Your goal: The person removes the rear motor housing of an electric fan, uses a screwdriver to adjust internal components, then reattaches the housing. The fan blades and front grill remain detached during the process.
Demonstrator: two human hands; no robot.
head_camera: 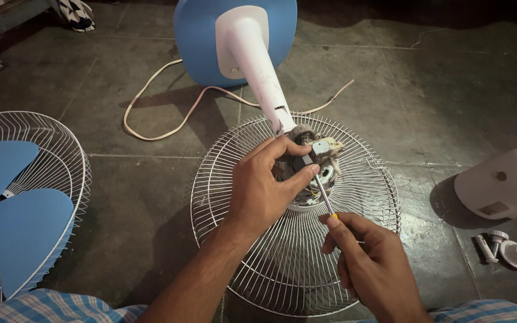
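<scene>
**Screwdriver at the fan motor**

My left hand [264, 185] is closed around the bare fan motor [315, 164], thumb and fingers gripping it from the left. The motor sits at the middle of the white wire guard [258, 263], which lies flat on the dark floor [450, 96] just in front of me. My right hand [369, 263] is closed on the screwdriver [323, 192], its yellow handle hidden in my fist and its thin metal shaft slanting up and left to touch the motor. The white stand tube [258, 66] runs from the motor to the blue round base [195, 36] at the far side, with a pale cord [151, 113] looping beside it. To the left lie the blue blades [19, 221] on another guard. To the right rest a white motor cover [504, 182] and small white knobs [507, 251].
</scene>
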